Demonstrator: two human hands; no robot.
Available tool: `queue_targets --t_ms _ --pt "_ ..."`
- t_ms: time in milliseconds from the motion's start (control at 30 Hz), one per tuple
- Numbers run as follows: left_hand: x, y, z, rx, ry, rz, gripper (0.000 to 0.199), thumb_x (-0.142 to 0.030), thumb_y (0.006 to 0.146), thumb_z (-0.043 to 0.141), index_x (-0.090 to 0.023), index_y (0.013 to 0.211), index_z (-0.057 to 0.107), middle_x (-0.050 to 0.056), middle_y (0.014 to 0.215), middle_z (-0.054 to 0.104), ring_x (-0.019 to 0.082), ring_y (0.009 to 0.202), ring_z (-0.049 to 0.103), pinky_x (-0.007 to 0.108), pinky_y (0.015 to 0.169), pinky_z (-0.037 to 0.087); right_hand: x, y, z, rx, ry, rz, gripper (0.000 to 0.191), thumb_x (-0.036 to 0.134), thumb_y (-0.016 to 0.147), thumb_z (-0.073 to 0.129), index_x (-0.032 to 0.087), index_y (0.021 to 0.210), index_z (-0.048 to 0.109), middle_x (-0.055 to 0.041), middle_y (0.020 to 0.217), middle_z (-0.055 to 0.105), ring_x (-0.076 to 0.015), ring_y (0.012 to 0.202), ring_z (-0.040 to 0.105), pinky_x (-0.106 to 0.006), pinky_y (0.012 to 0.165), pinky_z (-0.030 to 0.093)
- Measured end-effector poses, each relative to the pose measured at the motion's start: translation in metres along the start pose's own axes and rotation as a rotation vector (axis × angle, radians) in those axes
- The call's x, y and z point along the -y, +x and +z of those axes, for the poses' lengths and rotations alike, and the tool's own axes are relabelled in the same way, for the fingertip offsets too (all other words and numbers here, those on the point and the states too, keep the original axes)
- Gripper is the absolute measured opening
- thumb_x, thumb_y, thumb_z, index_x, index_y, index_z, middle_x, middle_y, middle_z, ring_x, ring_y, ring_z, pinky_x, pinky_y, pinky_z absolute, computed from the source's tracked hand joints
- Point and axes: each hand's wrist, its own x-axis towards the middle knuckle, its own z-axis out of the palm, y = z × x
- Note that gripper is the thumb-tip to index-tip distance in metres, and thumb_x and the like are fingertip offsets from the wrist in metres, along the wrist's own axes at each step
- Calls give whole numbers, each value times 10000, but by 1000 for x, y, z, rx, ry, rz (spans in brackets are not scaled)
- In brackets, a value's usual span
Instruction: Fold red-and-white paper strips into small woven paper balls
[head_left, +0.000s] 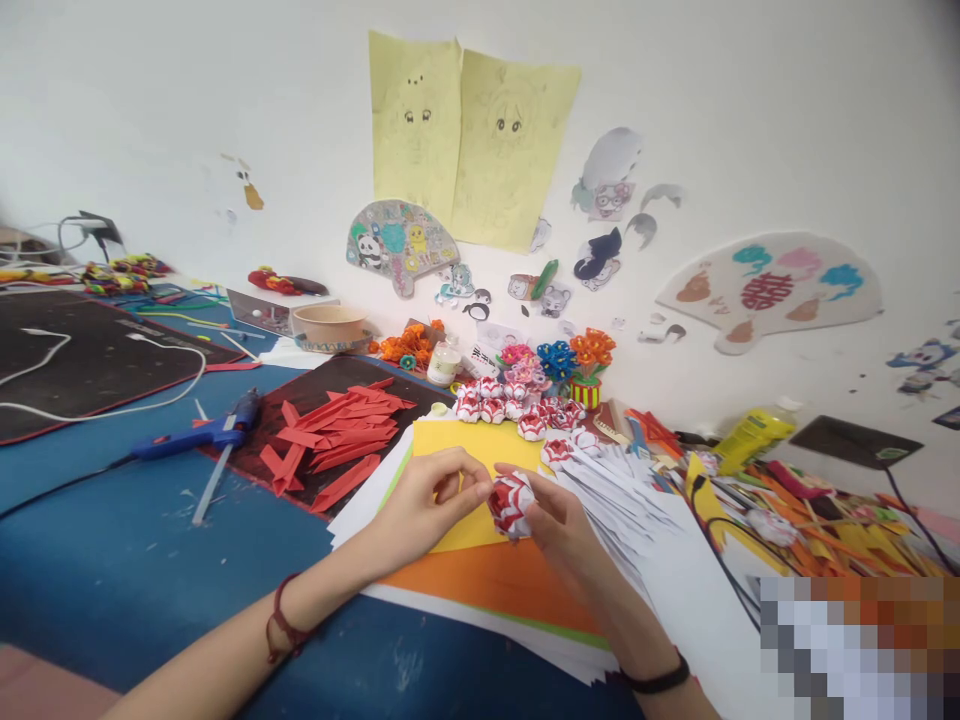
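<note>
A red-and-white folded paper flower [513,508] is held up over the yellow and orange paper sheets. My right hand [564,528] grips it from the right, thumb and fingers around its side. From the left, the thumb and fingertips of my left hand [444,492] are pinched together at the flower's left edge. Behind them several finished red-and-white paper flowers [491,408] stand in a cluster. White paper strips [611,490] fan out to the right of my hands, and folded red paper strips [341,430] lie piled on a dark mat to the left.
A blue hot glue gun [217,432] lies on the blue table at left, its cable trailing off. Behind are a bowl [330,327], a small white bottle [444,362] and bright craft flowers [556,362]. Coloured paper scraps and a yellow bottle [757,435] crowd the right side.
</note>
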Motion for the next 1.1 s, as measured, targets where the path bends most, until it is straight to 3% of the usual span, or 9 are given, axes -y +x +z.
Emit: queue_targets --t_ms 133,367,467,667,1100 --pt "-3 1 -2 12 -7 -24 292 -399 919 562 -144 840 680 13 719 620 102 607 437 238 554 299 4 -1 2 0 -6 0 554 442 786 761 244 1281 609 -79 1058 688 -199 887 633 -306 729 510" --pt "-3 0 -2 -31 85 119 223 -321 923 570 -158 831 690 2 718 605 93 610 444 225 577 333 -2 1 -2 -22 -53 -3 504 445 791 753 237 1234 633 -99 1121 690 -215 909 663 -307 721 519" --pt "-2 0 -2 -32 105 111 222 -323 919 573 -160 823 689 1 704 600 94 601 443 224 571 332 -5 2 -5 -19 -71 -5 503 439 784 760 221 1223 641 -102 1092 699 -217 899 666 -300 691 529" --pt "-1 -1 -2 9 140 95 202 -312 903 574 -163 811 674 1 698 589 101 609 463 223 566 337 -1 0 -4 18 -67 16 485 382 792 769 225 1230 633 -90 1095 707 -227 963 678 -354 812 552" --pt "-4 0 -3 51 144 86 118 -206 855 567 -156 779 643 -9 687 567 96 617 476 212 567 348 6 -1 1 24 -123 17 531 375 749 802 214 1225 629 -81 1017 713 -245 928 692 -397 819 554"
